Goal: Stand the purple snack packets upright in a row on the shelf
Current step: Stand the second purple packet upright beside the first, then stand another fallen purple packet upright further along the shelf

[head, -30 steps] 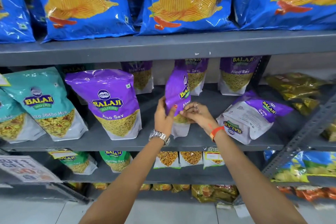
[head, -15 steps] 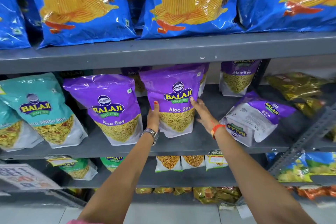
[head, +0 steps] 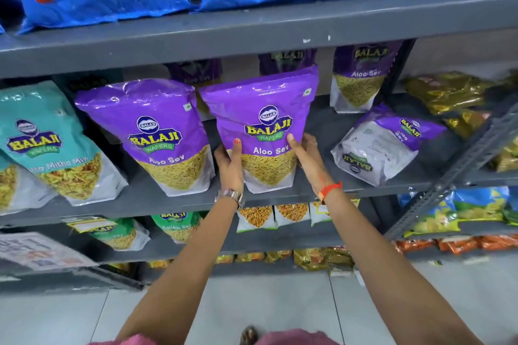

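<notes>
We stood a glossy purple Aloo Sev packet upright.
Our left hand and right hand clasped its sides, beside another standing purple packet.

Single head-worn wide-angle view, facing forward and slightly down at a grey shelf at close range, within arm's reach. Both forearms enter from the bottom edge; the floor shows below. Straight edges bow toward the frame borders. No second view to compare.

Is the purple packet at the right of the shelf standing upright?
No, that purple packet lies tipped over, back panel showing, on the shelf.
</notes>
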